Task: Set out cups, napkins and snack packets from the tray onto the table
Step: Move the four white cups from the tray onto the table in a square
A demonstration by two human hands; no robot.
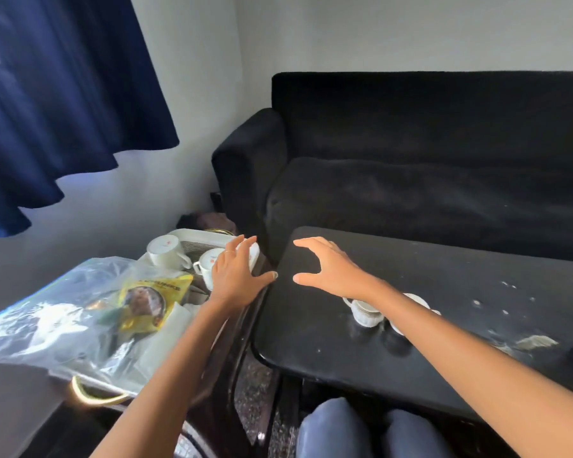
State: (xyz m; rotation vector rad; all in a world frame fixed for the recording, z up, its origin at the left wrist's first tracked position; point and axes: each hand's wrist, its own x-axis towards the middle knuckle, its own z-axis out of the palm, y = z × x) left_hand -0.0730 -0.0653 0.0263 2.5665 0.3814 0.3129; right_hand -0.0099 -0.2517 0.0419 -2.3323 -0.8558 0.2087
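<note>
— Black worktop (411,282) beside a dark sofa (411,143); two cups (366,312) already stand on it, partly hidden under the right forearm

— And the tray (196,233)?

— Left of the worktop, with more cups, a yellow snack packet (153,299) under a clear bag (63,309). Left hand (234,276) curls over a white cup (253,254) at the tray's near corner

— Right hand (328,266)?

— Spread open above the worktop, holding nothing

— Risks?

— That cup sits near the gap; a loose grip could drop it. The right forearm could also knock the set-out cups
</note>
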